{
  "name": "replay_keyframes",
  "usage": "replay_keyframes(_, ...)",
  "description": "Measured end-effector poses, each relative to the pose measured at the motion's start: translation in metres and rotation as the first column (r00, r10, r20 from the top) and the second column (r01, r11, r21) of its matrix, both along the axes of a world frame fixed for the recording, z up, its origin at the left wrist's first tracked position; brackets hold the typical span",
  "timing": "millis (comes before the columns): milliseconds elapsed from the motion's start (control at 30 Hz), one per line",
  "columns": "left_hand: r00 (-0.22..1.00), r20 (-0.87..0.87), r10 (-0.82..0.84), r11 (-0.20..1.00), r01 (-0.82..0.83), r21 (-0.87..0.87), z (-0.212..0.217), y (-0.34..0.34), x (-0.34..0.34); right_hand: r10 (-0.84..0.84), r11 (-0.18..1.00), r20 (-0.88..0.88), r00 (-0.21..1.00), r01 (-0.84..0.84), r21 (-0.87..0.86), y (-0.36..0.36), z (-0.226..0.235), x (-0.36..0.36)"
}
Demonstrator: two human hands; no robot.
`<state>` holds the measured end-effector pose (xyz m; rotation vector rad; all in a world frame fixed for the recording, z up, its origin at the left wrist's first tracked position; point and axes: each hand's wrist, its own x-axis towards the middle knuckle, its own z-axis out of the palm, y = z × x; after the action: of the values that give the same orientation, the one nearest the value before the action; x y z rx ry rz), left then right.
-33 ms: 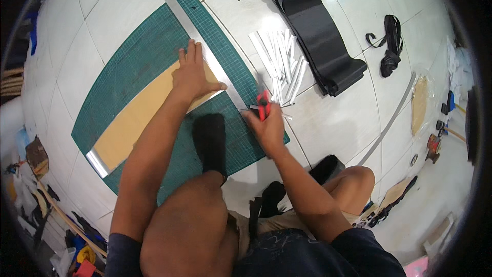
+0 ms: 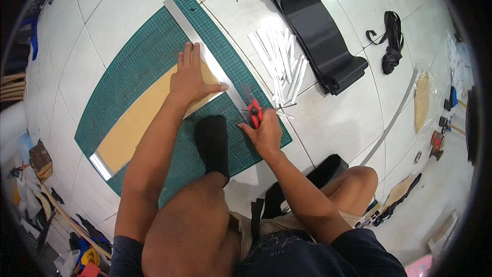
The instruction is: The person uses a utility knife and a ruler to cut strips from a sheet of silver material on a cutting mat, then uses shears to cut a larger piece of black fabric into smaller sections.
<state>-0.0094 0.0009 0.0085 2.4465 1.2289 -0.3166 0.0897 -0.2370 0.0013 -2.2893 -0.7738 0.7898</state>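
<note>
A metal ruler (image 2: 179,19) lies slantwise across a green cutting mat (image 2: 136,54). My left hand (image 2: 190,77) is pressed flat with its fingers stretched out, resting on a long tan sheet (image 2: 143,107) with silvery edges; its fingertips and thumb reach the ruler's near side. In my closed right hand (image 2: 267,134) is a red-and-black cutter knife (image 2: 254,113), held over the ruler's near end with its greyish blade pointing away and blurred. Thin dark strips stick out on both sides of the knife; I cannot tell what they are.
White strips (image 2: 279,61) lie in a loose pile beyond the mat's right edge. Farther right are folded black material (image 2: 320,36), a black cord bundle (image 2: 392,46) and a long grey strip (image 2: 392,118). My socked foot (image 2: 211,138) stands on the mat.
My right hand and the cutter knife have shifted slightly left and nearer, from the ruler's right side to over its near end. My left hand stays in place on the sheet.
</note>
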Motion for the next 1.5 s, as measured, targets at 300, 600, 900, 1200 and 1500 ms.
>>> replay_keyframes(300, 0.992, -0.01, -0.129, 0.988, 0.128, -0.09, 0.01, 0.01, -0.03, -0.127, 0.992, 0.006, 0.992, 0.127, 0.008, -0.012, -0.015, 0.024)
replay_keyframes(600, 0.6, 0.069, -0.797, 0.604, 0.79, 0.108, 0.005, 0.042, 0.007, -0.104, 0.986, 0.072, 0.992, 0.094, 0.137, -0.017, -0.032, 0.037)
replay_keyframes(900, 0.525, -0.106, -0.844, 0.535, 0.821, -0.199, -0.002, 0.049, 0.035, 0.021, 1.0, 0.3, 0.954, -0.016, -0.02, -0.031, -0.027, 0.036)
replay_keyframes(1200, 0.324, -0.229, -0.918, 0.372, 0.904, -0.211, 0.006, 0.047, 0.039, 0.076, 0.997, 0.397, 0.915, -0.072, -0.023, -0.036, -0.039, 0.025)
replay_keyframes(1500, 0.463, -0.158, -0.872, 0.483, 0.867, -0.126, 0.037, 0.051, 0.012, 0.099, 0.994, 0.428, 0.898, -0.105, -0.01, -0.038, -0.041, 0.022)
